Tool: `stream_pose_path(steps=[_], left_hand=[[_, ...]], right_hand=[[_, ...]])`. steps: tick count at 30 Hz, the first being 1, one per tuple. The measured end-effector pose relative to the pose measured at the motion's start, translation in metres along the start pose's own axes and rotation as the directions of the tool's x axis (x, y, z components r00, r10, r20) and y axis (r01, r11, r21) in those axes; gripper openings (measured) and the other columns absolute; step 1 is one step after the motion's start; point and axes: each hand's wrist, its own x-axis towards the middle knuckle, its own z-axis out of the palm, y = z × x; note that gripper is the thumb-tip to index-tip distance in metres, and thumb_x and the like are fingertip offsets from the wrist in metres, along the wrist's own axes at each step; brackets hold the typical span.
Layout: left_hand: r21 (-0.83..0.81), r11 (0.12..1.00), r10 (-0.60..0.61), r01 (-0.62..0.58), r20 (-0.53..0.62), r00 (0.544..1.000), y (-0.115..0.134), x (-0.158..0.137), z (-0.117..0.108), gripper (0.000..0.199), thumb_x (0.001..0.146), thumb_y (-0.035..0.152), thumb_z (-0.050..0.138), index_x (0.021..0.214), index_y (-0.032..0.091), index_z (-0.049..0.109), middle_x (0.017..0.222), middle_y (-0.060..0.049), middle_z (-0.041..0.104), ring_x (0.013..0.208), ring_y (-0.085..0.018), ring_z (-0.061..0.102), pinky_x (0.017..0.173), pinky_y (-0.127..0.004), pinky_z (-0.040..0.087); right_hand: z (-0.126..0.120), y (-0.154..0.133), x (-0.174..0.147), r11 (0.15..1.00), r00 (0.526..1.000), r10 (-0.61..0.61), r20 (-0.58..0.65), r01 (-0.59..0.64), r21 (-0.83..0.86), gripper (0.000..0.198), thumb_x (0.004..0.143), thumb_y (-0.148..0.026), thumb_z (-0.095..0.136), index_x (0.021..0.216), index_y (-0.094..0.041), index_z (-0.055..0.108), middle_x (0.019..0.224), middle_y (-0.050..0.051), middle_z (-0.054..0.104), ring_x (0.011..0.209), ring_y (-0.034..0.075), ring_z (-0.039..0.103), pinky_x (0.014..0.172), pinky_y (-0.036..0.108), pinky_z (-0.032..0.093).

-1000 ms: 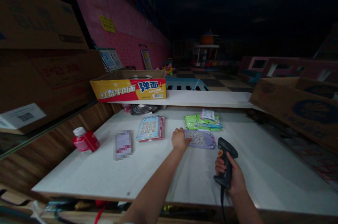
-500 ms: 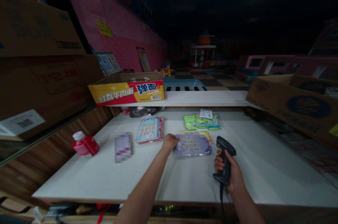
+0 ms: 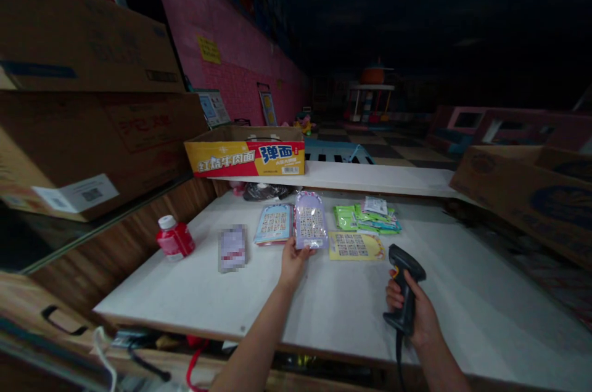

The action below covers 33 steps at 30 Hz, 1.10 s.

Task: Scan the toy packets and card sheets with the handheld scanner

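My left hand (image 3: 294,264) grips the lower edge of a purple sticker pack (image 3: 311,220), a flat, clear-wrapped piece printed with rows of small pictures. The pack stands upright in view, its left side next to a stack of blue and red packs (image 3: 274,224). To its right a yellow pack (image 3: 356,246) of the same kind lies flat on the white table (image 3: 342,306). My right hand (image 3: 416,309) is wrapped round the handle of a black barcode scanner (image 3: 405,287), its head up and its cord hanging down. Behind the yellow pack is a pile of green packets (image 3: 367,217).
A red bottle with a white cap (image 3: 174,238) and a blurred-out small item (image 3: 232,248) are on the left. An open noodle carton (image 3: 247,156) sits on the raised shelf (image 3: 379,175). Cardboard boxes (image 3: 92,139) are stacked at left; another box (image 3: 522,179) stands at right.
My left hand has lifted the purple pack off the yellow one, turned it upright and brought it left beside the blue stack. The scanner stays in my right hand. The view has shifted somewhat.
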Motion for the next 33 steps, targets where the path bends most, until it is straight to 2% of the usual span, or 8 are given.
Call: stream_pose_path(steps=[4, 8, 11, 15, 19, 23, 27, 33], left_hand=[[0.017, 0.999, 0.051, -0.050, -0.064, 0.997, -0.010, 0.004, -0.002, 0.051, 0.057, 0.043, 0.082, 0.091, 0.015, 0.055, 0.094, -0.006, 0.067, 0.079, -0.019, 0.067, 0.071, -0.034, 0.058], [0.041, 0.998, 0.057, -0.054, -0.101, 0.993, -0.014, 0.005, -0.005, 0.051, 0.060, 0.044, 0.081, 0.092, 0.016, 0.053, 0.090, -0.005, 0.067, 0.072, -0.016, 0.066, 0.070, -0.033, 0.058], [0.056, 0.997, 0.051, -0.045, -0.103, 0.993, -0.014, 0.003, -0.006, 0.049, 0.063, 0.044, 0.079, 0.093, 0.017, 0.052, 0.091, -0.005, 0.068, 0.071, -0.016, 0.067, 0.072, -0.033, 0.057], [0.065, 0.997, 0.049, -0.042, -0.103, 0.993, -0.012, 0.002, -0.003, 0.042, 0.067, 0.037, 0.075, 0.095, 0.017, 0.052, 0.093, -0.005, 0.068, 0.076, -0.017, 0.068, 0.077, -0.036, 0.057], [0.137, 0.990, 0.066, -0.045, -0.150, 0.987, -0.010, 0.003, 0.000, 0.032, 0.068, 0.025, 0.068, 0.097, 0.016, 0.055, 0.095, -0.006, 0.067, 0.082, -0.018, 0.067, 0.080, -0.040, 0.057], [0.158, 0.987, 0.065, -0.041, -0.150, 0.987, -0.010, 0.004, 0.000, 0.029, 0.068, 0.020, 0.065, 0.095, 0.015, 0.055, 0.095, -0.006, 0.067, 0.083, -0.019, 0.068, 0.081, -0.041, 0.057], [0.136, 0.990, 0.066, -0.045, -0.161, 0.985, -0.010, 0.004, -0.001, 0.029, 0.067, 0.023, 0.069, 0.091, 0.016, 0.054, 0.093, -0.005, 0.067, 0.081, -0.018, 0.067, 0.080, -0.040, 0.058], [0.067, 0.996, 0.068, -0.062, -0.098, 0.993, -0.012, 0.003, -0.004, 0.044, 0.064, 0.038, 0.077, 0.092, 0.016, 0.052, 0.093, -0.007, 0.068, 0.078, -0.019, 0.068, 0.075, -0.037, 0.059]], right_hand=[[0.019, 0.017, 0.000, 0.942, 0.998, -0.041, -0.048, 0.022, -0.335, 0.042, 0.066, -0.047, 0.079, 0.088, -0.018, 0.058, 0.051, -0.007, 0.050, 0.038, 0.007, 0.042, 0.033, 0.016, 0.032], [0.052, 0.048, -0.008, 0.785, 0.997, -0.065, -0.046, 0.022, -0.620, 0.048, 0.068, -0.057, 0.073, 0.091, -0.019, 0.056, 0.050, -0.006, 0.053, 0.035, 0.009, 0.043, 0.031, 0.018, 0.033], [0.069, 0.067, -0.014, 0.658, 0.998, -0.066, -0.009, 0.037, -0.752, 0.050, 0.067, -0.063, 0.070, 0.083, -0.019, 0.055, 0.048, -0.006, 0.053, 0.034, 0.009, 0.044, 0.030, 0.020, 0.033], [0.078, 0.077, -0.017, 0.603, 0.997, -0.077, 0.005, 0.051, -0.796, 0.052, 0.064, -0.068, 0.067, 0.069, -0.019, 0.051, 0.044, -0.006, 0.050, 0.033, 0.009, 0.043, 0.029, 0.021, 0.034], [0.081, 0.076, -0.021, 0.614, 0.994, -0.110, -0.028, 0.045, -0.788, 0.050, 0.065, -0.066, 0.067, 0.067, -0.020, 0.049, 0.043, -0.006, 0.049, 0.032, 0.009, 0.043, 0.030, 0.021, 0.034], [0.084, 0.075, -0.023, 0.636, 0.990, -0.137, -0.039, 0.058, -0.770, 0.049, 0.065, -0.065, 0.069, 0.067, -0.021, 0.048, 0.043, -0.007, 0.049, 0.031, 0.009, 0.041, 0.029, 0.020, 0.032], [0.082, 0.076, -0.020, 0.652, 0.992, -0.126, -0.027, 0.062, -0.756, 0.049, 0.063, -0.064, 0.070, 0.068, -0.020, 0.049, 0.043, -0.006, 0.049, 0.030, 0.009, 0.041, 0.028, 0.020, 0.032], [0.080, 0.079, -0.011, 0.643, 0.992, -0.119, -0.029, 0.055, -0.764, 0.052, 0.062, -0.067, 0.069, 0.061, -0.020, 0.048, 0.040, -0.006, 0.047, 0.030, 0.009, 0.040, 0.029, 0.020, 0.031]])
